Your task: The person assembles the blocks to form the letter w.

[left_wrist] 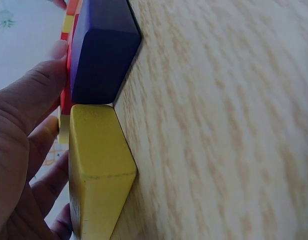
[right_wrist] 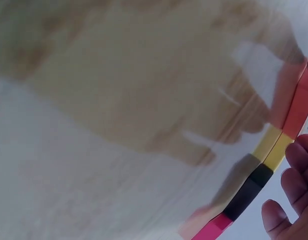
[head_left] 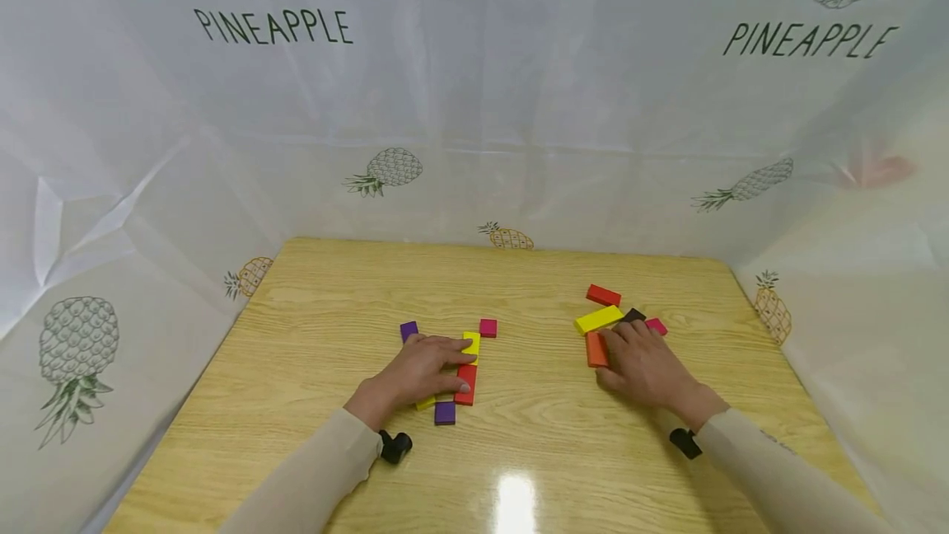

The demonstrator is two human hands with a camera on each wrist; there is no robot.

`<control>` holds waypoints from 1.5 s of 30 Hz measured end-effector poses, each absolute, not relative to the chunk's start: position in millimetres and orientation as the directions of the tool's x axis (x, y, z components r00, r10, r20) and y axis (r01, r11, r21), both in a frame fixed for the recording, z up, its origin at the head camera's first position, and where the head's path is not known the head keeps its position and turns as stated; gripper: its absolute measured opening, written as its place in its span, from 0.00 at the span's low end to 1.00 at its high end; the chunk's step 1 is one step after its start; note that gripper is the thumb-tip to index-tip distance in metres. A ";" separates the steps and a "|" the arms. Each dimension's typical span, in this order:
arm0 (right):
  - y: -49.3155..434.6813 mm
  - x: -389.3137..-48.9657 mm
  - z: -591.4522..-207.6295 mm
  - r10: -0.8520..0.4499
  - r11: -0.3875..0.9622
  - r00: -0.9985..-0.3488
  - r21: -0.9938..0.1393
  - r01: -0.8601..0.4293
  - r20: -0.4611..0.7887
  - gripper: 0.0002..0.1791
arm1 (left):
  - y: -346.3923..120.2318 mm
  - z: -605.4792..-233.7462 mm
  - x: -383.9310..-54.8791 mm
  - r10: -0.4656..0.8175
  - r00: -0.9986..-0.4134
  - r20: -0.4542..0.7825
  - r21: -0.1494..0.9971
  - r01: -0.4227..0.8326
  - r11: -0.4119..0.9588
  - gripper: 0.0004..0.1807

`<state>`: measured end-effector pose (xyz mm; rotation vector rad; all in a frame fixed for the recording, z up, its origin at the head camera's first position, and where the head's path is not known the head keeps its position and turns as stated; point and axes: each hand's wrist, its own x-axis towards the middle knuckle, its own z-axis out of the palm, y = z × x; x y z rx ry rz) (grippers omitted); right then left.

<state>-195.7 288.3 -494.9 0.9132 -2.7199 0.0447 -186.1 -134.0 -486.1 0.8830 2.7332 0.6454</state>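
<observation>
My left hand lies over a group of flat blocks, its fingers extended. Its fingertips touch a yellow block and its thumb touches a red block. A purple block sits below the thumb; another purple block shows beyond the knuckles. Part of a second yellow block is covered by the hand in the head view. My right hand rests with loosely bent fingers beside an orange block, thumb by its near end. Beyond the fingers are a black block and a yellow block.
A pink block stands apart, right of the left group. On the right are a red block and another pink block. A white pineapple-print sheet encloses the wooden table at the back and sides.
</observation>
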 end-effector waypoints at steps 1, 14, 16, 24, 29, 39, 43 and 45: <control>288.8 -196.5 -494.7 -0.583 0.804 -0.771 0.049 -0.592 0.254 0.31 | -133.8 -486.0 -186.1 0.596 -0.801 -0.052 0.461 0.510 0.726 0.29; 286.1 -202.7 -489.1 -0.551 0.812 -0.807 -0.087 -0.578 0.214 0.31 | -132.4 -484.8 -184.5 0.583 -0.810 -0.066 0.457 0.495 0.739 0.30; 281.3 -202.6 -488.1 -0.564 0.803 -0.794 -0.074 -0.591 0.225 0.30 | -132.4 -484.7 -184.4 0.583 -0.810 -0.065 0.454 0.496 0.740 0.30; 247.7 -206.0 -489.1 -0.639 0.741 -0.714 -0.021 -0.672 0.288 0.29 | -133.0 -485.3 -185.2 0.583 -0.810 -0.059 0.458 0.497 0.737 0.30; 219.4 -210.1 -488.1 -0.665 0.714 -0.695 -0.040 -0.699 0.274 0.28 | -133.7 -486.3 -185.7 0.590 -0.806 -0.048 0.458 0.507 0.730 0.30; 172.7 -214.6 -484.2 -0.683 0.714 -0.712 -0.056 -0.698 0.161 0.30 | -133.7 -486.8 -185.7 0.595 -0.802 -0.051 0.445 0.516 0.733 0.30; 164.5 -215.9 -485.2 -0.684 0.715 -0.718 -0.073 -0.695 0.128 0.32 | -133.6 -486.8 -185.7 0.592 -0.804 -0.053 0.441 0.513 0.737 0.29; 162.1 -216.9 -486.5 -0.688 0.713 -0.716 -0.074 -0.698 0.117 0.32 | -133.5 -486.9 -185.7 0.590 -0.805 -0.052 0.443 0.511 0.736 0.29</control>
